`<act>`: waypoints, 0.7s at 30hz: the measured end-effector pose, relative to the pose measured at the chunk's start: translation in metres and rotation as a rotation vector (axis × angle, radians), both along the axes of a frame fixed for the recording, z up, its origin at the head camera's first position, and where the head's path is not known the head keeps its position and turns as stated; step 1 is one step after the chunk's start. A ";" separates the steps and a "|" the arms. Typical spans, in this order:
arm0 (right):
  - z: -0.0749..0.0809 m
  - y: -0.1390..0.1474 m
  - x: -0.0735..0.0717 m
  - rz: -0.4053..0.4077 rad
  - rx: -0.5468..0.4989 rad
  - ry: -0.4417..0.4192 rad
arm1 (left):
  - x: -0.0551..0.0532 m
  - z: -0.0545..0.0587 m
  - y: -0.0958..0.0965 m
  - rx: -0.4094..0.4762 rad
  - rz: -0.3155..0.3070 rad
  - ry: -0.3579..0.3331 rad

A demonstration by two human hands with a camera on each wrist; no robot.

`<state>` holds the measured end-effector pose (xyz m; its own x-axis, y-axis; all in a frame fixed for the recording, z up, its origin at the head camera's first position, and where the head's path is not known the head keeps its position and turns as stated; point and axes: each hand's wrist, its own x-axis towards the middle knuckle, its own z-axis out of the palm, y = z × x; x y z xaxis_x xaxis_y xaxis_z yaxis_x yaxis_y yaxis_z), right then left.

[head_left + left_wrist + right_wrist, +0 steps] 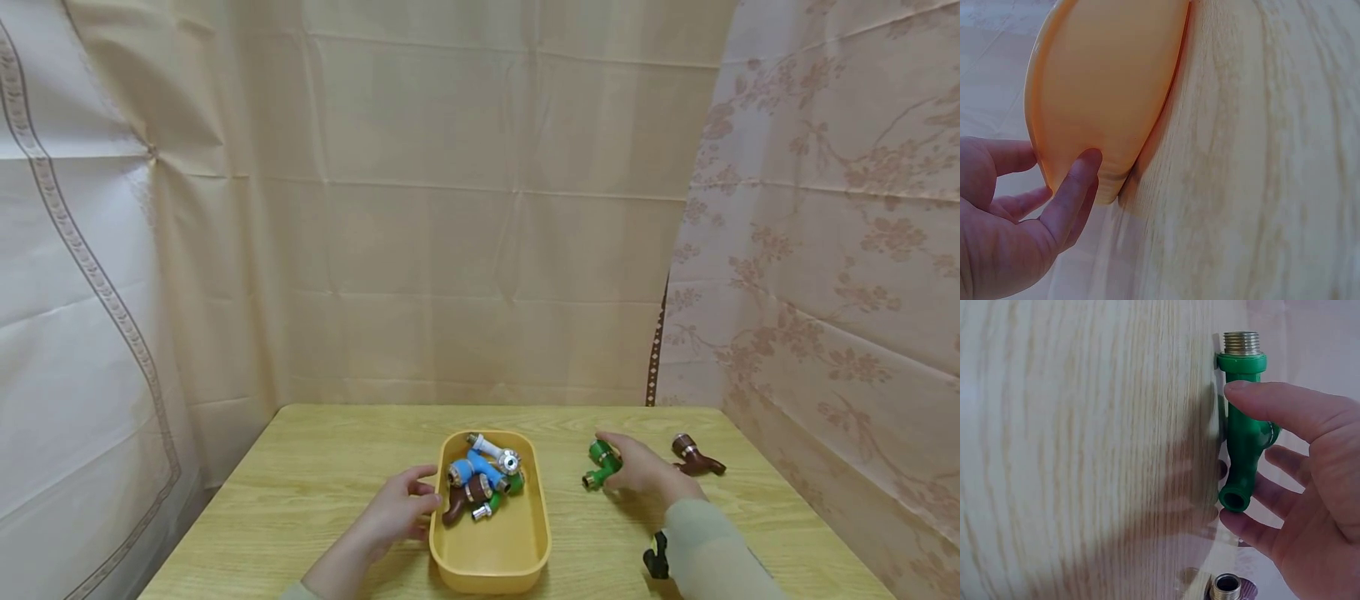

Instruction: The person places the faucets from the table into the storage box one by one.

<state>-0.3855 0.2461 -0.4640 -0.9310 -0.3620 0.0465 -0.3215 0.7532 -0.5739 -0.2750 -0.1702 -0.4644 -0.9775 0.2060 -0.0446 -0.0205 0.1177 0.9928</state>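
My right hand (643, 468) grips a green tap (602, 462) above the right part of the table. In the right wrist view, the thumb lies along the green body and the fingers reach behind it; its brass threaded end points up. My left hand (401, 504) touches the left side of a yellow bin (491, 575). Nearly straight fingers (1079, 181) rest on its outer wall, with fingertips at the rim. Inside the bin lie a blue tap (480, 469), a white tap (491, 448), a brown tap (471, 497) and green pieces (516, 483).
Another brown tap (696, 458) lies on the wooden table (330, 467), right of my right hand. A small black object (657, 557) shows beside the right sleeve. Cream curtains (480, 250) hang behind the table, and a flowered cloth (847, 317) hangs along the right.
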 end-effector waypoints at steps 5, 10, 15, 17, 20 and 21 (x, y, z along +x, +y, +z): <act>0.000 -0.001 0.001 -0.013 -0.014 -0.019 | 0.000 -0.002 0.001 0.022 -0.005 0.005; -0.001 -0.004 0.001 -0.030 -0.006 -0.035 | -0.001 -0.005 0.001 0.027 -0.004 0.006; -0.002 -0.005 0.002 -0.037 0.003 -0.037 | -0.002 -0.004 0.000 0.028 0.001 0.002; -0.001 -0.006 0.003 -0.043 0.003 -0.036 | -0.002 -0.004 0.001 0.032 0.001 0.003; -0.001 -0.007 0.003 -0.051 0.001 -0.032 | -0.001 -0.004 0.001 0.035 -0.001 0.003; 0.000 -0.008 0.003 -0.055 -0.001 -0.032 | -0.001 -0.004 0.001 0.035 -0.001 0.003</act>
<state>-0.3824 0.2382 -0.4644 -0.9506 -0.3099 0.0164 -0.2607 0.7689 -0.5838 -0.2760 -0.1693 -0.4681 -0.9774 0.2086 -0.0343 -0.0173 0.0828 0.9964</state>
